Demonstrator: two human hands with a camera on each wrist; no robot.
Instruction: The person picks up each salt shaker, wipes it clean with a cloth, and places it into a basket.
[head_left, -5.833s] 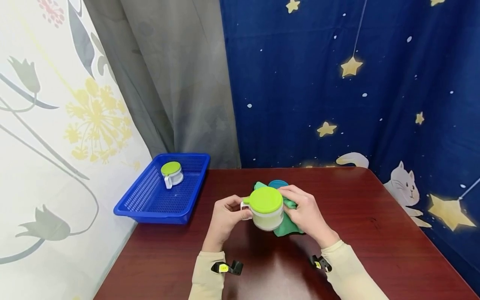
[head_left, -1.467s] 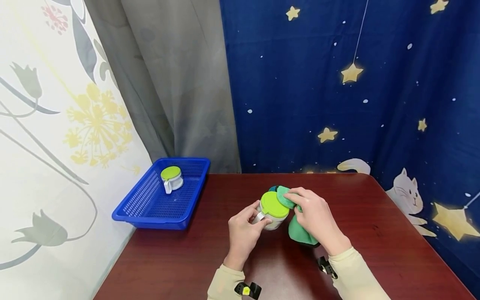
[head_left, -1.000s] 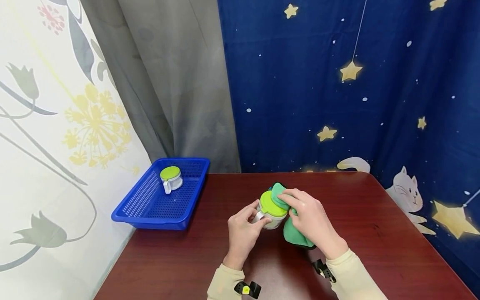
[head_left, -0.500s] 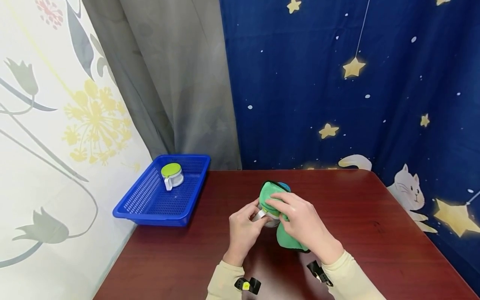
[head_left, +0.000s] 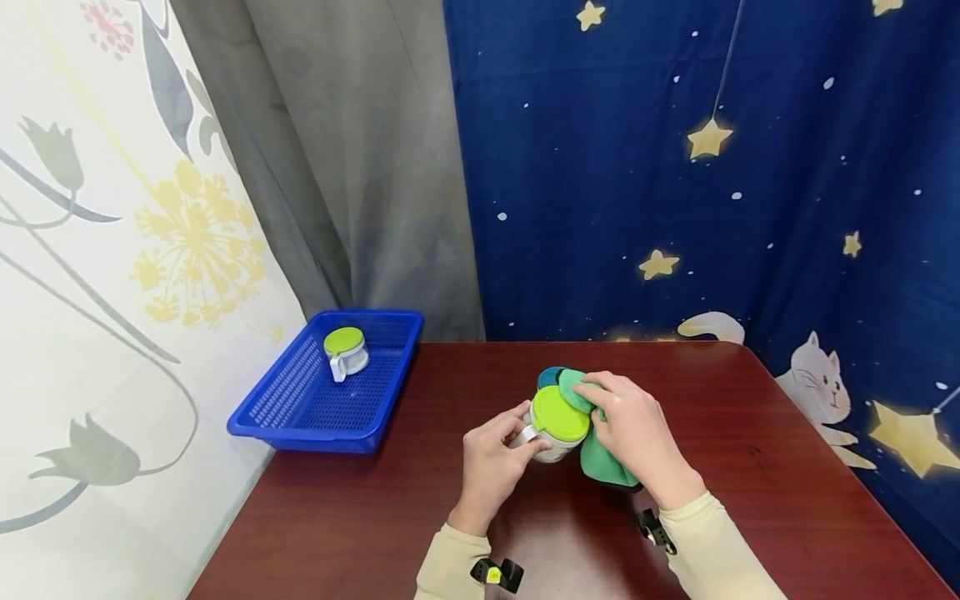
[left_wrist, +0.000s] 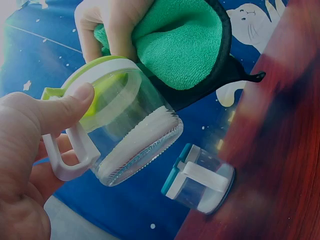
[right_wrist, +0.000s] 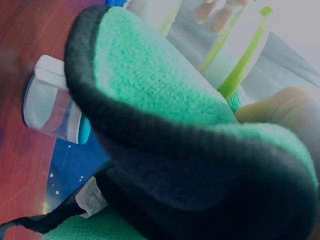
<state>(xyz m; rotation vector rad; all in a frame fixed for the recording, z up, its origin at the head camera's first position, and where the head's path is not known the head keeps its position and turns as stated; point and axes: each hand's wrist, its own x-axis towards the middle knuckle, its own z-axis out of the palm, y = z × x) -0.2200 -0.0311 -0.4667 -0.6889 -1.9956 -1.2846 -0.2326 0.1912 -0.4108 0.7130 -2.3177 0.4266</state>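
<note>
My left hand (head_left: pixel 495 458) holds a clear seasoning jar (left_wrist: pixel 135 125) by its white handle, the thumb near the rim. The jar has a lime-green lid (head_left: pixel 560 414) and white powder inside; it is tilted above the table. My right hand (head_left: pixel 637 429) grips a green cloth (head_left: pixel 603 458) with a dark border, pressed at the right edge of the lid. Behind them stands another clear jar (left_wrist: pixel 200 180) with a teal lid and white handle; the held jar and cloth mostly cover it in the head view.
A blue plastic basket (head_left: pixel 300 442) sits at the left on the dark red table (head_left: pixel 360 517). Inside it stands a green-lidded jar (head_left: pixel 348 354) with a white handle. A grey curtain and a starry blue curtain hang behind the table.
Earlier the jar was held more level, with the handle to the left. Half a second ago the cloth covered the lid; now it has slid right to the lid's edge, baring the green top.
</note>
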